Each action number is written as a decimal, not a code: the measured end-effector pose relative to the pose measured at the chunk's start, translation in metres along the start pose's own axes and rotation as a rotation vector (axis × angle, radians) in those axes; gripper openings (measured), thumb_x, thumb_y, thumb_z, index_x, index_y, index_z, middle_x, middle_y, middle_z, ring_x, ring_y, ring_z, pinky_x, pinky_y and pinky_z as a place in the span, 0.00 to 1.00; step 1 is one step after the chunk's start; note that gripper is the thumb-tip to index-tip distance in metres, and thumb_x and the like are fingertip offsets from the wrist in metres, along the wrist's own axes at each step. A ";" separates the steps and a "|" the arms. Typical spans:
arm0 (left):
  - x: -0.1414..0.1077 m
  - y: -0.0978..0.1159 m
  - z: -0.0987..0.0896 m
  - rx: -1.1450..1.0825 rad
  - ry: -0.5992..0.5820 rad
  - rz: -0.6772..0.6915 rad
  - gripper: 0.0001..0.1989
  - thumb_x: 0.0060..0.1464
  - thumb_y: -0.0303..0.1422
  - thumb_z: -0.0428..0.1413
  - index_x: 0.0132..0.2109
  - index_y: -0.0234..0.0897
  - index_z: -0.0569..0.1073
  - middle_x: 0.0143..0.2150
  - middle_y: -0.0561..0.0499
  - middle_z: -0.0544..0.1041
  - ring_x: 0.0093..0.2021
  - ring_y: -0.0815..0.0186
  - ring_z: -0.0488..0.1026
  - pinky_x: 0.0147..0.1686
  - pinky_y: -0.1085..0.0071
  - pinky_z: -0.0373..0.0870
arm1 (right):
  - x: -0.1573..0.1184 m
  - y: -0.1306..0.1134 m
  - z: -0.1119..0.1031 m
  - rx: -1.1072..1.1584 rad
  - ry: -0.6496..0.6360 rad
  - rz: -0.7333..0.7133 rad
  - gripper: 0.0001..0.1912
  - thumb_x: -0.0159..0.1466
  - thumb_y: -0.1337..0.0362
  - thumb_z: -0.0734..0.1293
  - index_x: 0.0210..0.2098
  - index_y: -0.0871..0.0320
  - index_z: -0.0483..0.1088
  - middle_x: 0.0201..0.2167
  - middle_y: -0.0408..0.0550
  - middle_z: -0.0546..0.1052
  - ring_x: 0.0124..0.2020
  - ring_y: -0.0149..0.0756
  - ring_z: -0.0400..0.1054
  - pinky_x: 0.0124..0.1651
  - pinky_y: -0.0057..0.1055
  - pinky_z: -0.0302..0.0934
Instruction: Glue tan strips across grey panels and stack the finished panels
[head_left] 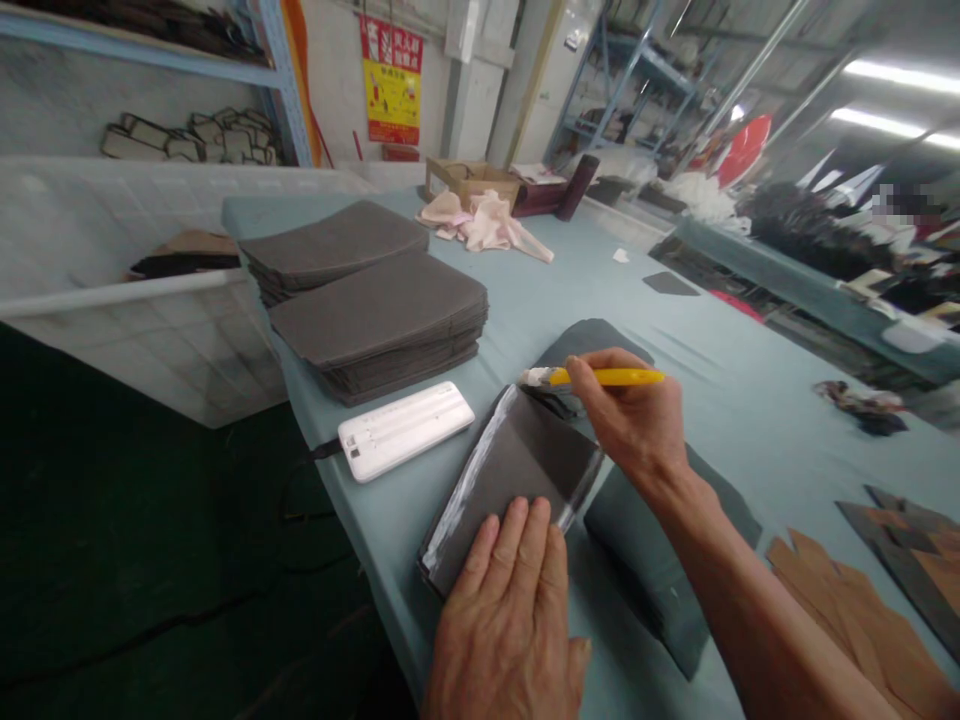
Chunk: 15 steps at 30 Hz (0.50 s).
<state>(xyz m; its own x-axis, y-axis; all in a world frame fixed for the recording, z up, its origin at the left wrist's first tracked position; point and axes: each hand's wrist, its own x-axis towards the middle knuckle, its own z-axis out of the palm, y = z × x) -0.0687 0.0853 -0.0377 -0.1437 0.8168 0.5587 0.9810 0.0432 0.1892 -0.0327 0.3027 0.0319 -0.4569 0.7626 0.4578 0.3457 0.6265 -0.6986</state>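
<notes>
My left hand (510, 610) lies flat, fingers stretched out, on a dark grey sheet (517, 450) that looks like fabric or leather. White paste-like streaks run along the sheet's left edge and its right edge. In my right hand (634, 410) is a yellow-handled brush (615, 377), its tip coated white. That tip is at the sheet's far corner; whether it touches cannot be made out. Just beyond lies another dark piece (592, 342), partly hidden by the hand. Under my right forearm a folded dark grey-green piece (637, 540) rests on the table.
Stacks of dark grey sheets (382, 310) stand at the table's left, near a white oblong device (405, 430) with a cable. Farther back are pink cloth (487, 222) and a cardboard box (469, 182). Brown pieces (847, 610) lie right. A white crate (150, 310) adjoins the table.
</notes>
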 end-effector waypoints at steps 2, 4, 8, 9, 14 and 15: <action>-0.001 0.000 -0.001 -0.004 -0.022 0.008 0.27 0.71 0.44 0.49 0.64 0.26 0.73 0.67 0.40 0.76 0.66 0.56 0.75 0.62 0.60 0.73 | 0.000 -0.008 -0.006 0.039 0.061 0.011 0.16 0.65 0.50 0.71 0.29 0.57 0.77 0.21 0.43 0.76 0.21 0.31 0.66 0.25 0.28 0.58; -0.003 0.001 -0.002 -0.017 -0.045 0.011 0.28 0.71 0.44 0.51 0.65 0.26 0.72 0.68 0.40 0.75 0.67 0.55 0.74 0.63 0.60 0.73 | -0.006 -0.019 -0.012 0.112 0.128 0.034 0.15 0.64 0.52 0.72 0.29 0.56 0.77 0.21 0.43 0.76 0.21 0.31 0.67 0.24 0.28 0.60; -0.003 0.003 -0.006 -0.062 -0.089 -0.016 0.29 0.68 0.44 0.55 0.68 0.28 0.71 0.72 0.41 0.71 0.70 0.54 0.71 0.67 0.58 0.71 | -0.027 -0.037 -0.030 0.197 0.206 0.100 0.16 0.60 0.51 0.76 0.26 0.56 0.76 0.19 0.43 0.75 0.20 0.31 0.67 0.22 0.27 0.62; -0.002 0.003 -0.007 -0.074 -0.100 -0.029 0.30 0.68 0.44 0.56 0.68 0.28 0.70 0.72 0.41 0.70 0.70 0.54 0.71 0.68 0.58 0.71 | -0.035 -0.040 -0.036 0.200 0.219 0.119 0.17 0.60 0.49 0.77 0.26 0.56 0.76 0.18 0.43 0.75 0.19 0.31 0.67 0.21 0.27 0.62; 0.002 0.002 -0.016 -0.139 -0.198 -0.068 0.30 0.67 0.40 0.58 0.69 0.30 0.68 0.73 0.40 0.69 0.72 0.52 0.68 0.71 0.52 0.68 | -0.078 -0.048 -0.075 0.183 0.292 0.192 0.19 0.59 0.48 0.78 0.24 0.55 0.76 0.18 0.44 0.75 0.19 0.31 0.69 0.21 0.26 0.64; 0.004 0.001 -0.019 -0.148 -0.233 -0.063 0.30 0.66 0.39 0.59 0.70 0.29 0.68 0.73 0.39 0.68 0.72 0.50 0.68 0.71 0.51 0.67 | -0.088 -0.050 -0.083 0.181 0.310 0.203 0.19 0.60 0.48 0.78 0.24 0.55 0.77 0.19 0.44 0.75 0.19 0.31 0.69 0.21 0.26 0.65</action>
<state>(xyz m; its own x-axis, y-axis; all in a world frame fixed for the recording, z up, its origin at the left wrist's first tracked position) -0.0706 0.0777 -0.0201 -0.1530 0.9262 0.3447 0.9391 0.0277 0.3426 0.0584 0.2181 0.0721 -0.1166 0.8973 0.4257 0.2413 0.4414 -0.8642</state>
